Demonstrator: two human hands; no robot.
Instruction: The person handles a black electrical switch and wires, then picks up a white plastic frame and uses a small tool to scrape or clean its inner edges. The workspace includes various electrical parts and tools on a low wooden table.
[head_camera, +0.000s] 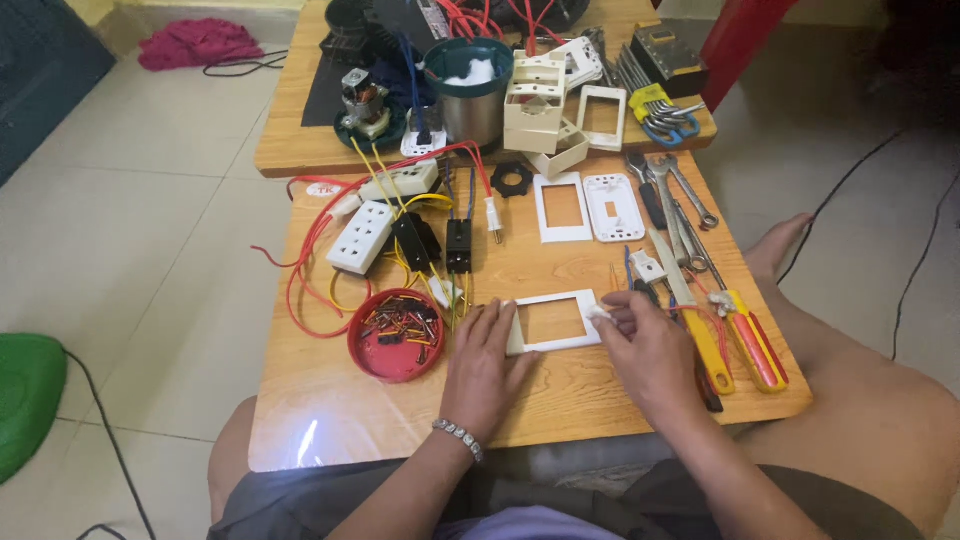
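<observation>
White frame (552, 322) near the table's (320, 410) front edge lies pinned under the flat left hand (487, 362) while right hand (648, 350) fingers pinch a small white piece (598, 313) against it.

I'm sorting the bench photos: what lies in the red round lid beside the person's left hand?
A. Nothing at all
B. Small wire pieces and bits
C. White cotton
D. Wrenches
B: the red lid, just left of the left hand, holds a heap of short coloured wire pieces.
</observation>
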